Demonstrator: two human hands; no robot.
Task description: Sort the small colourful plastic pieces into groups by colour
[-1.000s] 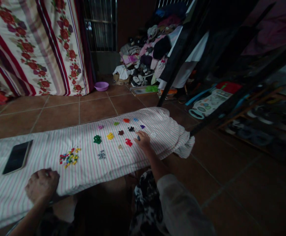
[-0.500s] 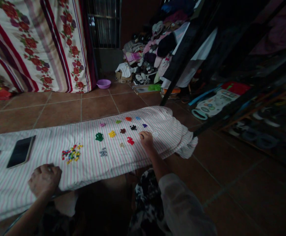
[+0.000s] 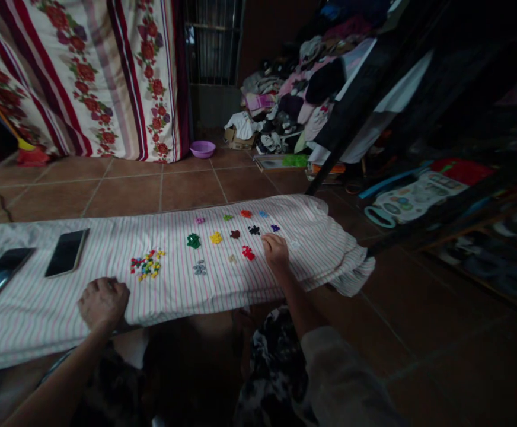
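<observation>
My left hand (image 3: 104, 301) rests with curled fingers on the striped cloth (image 3: 174, 299), near the mixed pile of coloured pieces (image 3: 148, 265); what it may hold is hidden. My right hand (image 3: 276, 252) is closed just right of the red pieces (image 3: 248, 253) and below the black pieces (image 3: 254, 230); anything in its fingers is too small to name. Small single-colour piles lie around: dark green (image 3: 193, 240), yellow (image 3: 215, 238), brown (image 3: 235, 235), grey (image 3: 200, 268), beige (image 3: 232, 259), orange (image 3: 246, 213) and purple (image 3: 275, 228). White pieces (image 3: 294, 242) lie right of my right hand.
Two phones (image 3: 67, 253) (image 3: 1, 276) lie at the left of the cloth. Beyond it, a purple basin (image 3: 202, 149) stands on the tiled floor. Heaped clothes (image 3: 294, 98) are at the back, a dark post (image 3: 345, 127) at the right.
The view has shifted left, so the cloth, piles and hands appear further right. My right hand stays beside the red pile, and my left hand keeps its place near the mixed pile.
</observation>
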